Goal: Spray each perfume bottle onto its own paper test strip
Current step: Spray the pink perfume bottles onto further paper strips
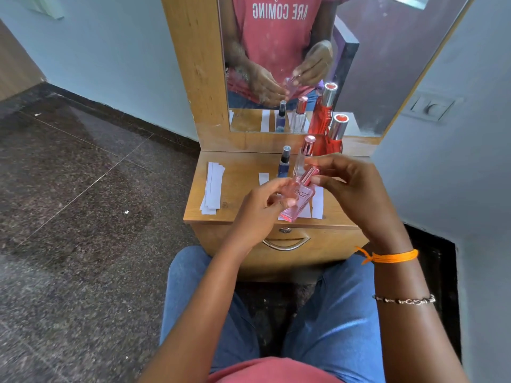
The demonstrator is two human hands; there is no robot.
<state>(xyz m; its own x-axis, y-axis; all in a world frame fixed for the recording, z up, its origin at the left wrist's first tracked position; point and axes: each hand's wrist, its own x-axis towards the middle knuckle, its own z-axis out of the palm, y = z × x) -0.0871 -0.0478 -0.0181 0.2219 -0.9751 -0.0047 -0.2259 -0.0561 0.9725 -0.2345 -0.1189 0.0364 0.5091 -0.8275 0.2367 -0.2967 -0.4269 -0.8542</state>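
Pink glass perfume bottle [297, 199], flat and rectangular with dark lettering on its face, is held tilted above the near middle of the wooden counter [243, 172], its base toward the near edge and its top leaning far and right. The left hand [265, 205] grips the bottle's body, fingers curled round its left side with the thumb across the front. The right hand [356, 189] pinches the shiny pink cap [309, 174] at the bottle's top between thumb and fingertips. Under the bottle, white paper test strips [317, 203] lie flat side by side on the counter, partly hidden by the hands; another strip end [263, 178] shows just left of them. A loose stack of white paper strips [213, 187] lies at the counter's left side, well apart from the bottles. Toward the far edge stand three more bottles: a small dark blue spray bottle [284, 163], a clear bottle with a pink metallic cap [305, 150] just right of it, and a tall red bottle with a silver cap [334, 139] at the far right. A wood-framed mirror [276, 64] behind them reflects the bottles and hands. An orange thread [392, 256] and a beaded bracelet [405, 300] circle the right forearm.
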